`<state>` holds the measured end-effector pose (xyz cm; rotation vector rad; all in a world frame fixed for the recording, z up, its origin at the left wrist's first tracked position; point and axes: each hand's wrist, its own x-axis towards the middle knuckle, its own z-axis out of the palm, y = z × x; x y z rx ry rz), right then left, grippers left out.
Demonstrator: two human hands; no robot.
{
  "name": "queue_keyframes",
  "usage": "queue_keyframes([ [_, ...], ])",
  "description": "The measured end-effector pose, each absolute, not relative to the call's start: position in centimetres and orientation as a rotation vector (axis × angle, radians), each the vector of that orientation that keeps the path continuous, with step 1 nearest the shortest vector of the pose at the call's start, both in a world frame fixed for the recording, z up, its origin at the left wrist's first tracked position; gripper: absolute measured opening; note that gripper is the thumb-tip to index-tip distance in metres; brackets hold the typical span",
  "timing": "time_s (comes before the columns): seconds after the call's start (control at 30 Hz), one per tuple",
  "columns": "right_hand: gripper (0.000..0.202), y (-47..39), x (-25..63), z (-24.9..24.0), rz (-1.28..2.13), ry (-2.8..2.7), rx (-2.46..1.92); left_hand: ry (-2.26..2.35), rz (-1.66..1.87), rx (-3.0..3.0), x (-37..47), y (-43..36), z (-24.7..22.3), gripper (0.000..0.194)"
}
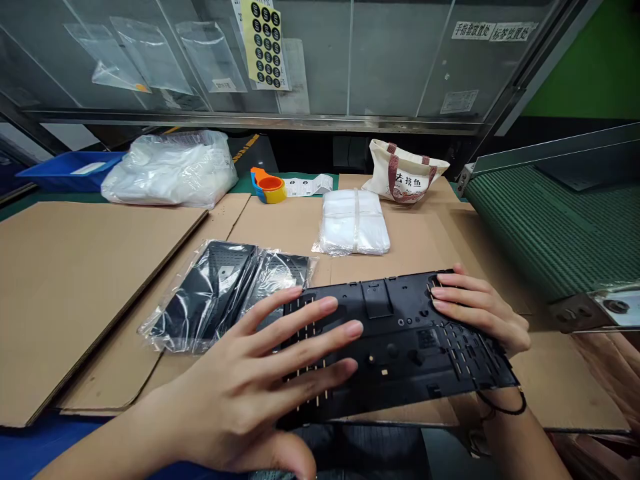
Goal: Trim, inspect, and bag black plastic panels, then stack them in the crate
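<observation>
A black plastic panel (395, 340) with rows of vent slots is held tilted above the cardboard, its moulded inner side facing me. Gripping it by the right end is my right hand (483, 310), fingers bent over the face and thumb hidden behind. My left hand (270, 373) lies over the panel's left end with fingers spread and thumb apart below; it seems to touch the slotted area. Behind my left hand, black vented panels in clear plastic bags (205, 293) lie on the cardboard (280, 227).
Beyond are a banded stack of clear bags (354, 223), a tape roll in a colourful holder (269, 187), a canvas tote (405, 170), a bulky plastic sack (173, 170) and a blue tray (65, 170). A green conveyor belt (565, 213) runs at right; cardboard sheets (85, 280) lie left.
</observation>
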<state>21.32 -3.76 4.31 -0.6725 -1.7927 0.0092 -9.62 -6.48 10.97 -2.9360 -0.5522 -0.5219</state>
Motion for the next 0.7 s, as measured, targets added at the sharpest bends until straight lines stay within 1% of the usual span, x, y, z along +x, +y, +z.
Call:
queue_keyframes([
  [0.1, 0.027, -3.8, 21.5, 4.4, -0.009, -1.825, -0.66, -0.702, -0.566, -2.977, -9.4, -7.4, 10.6, 0.053],
  [0.2, 0.028, -3.9, 21.4, 4.3, -0.066, -1.818, -0.67, -0.815, -0.519, -2.987, -9.2, -7.9, 10.4, 0.058],
  [0.33, 0.03, -4.3, 20.7, 4.4, -0.11, -1.745, -0.69, -0.66, -0.403, -3.041, -9.1, -7.1, 10.6, 0.072],
  [0.47, 0.03, -4.6, 20.0, 4.8, -0.126, -1.813, -0.65, -0.583, -0.358, -3.083, -8.9, -6.5, 10.7, 0.077],
  [0.53, 0.031, -4.7, 20.0, 4.8, -0.135, -1.805, -0.646, -0.565, -0.352, -3.077, -9.1, -6.8, 10.4, 0.075],
  [0.7, 0.031, -4.8, 20.4, 4.5, -0.15, -1.797, -0.677, -0.671, -0.39, -3.048, -9.9, -8.1, 9.1, 0.065],
])
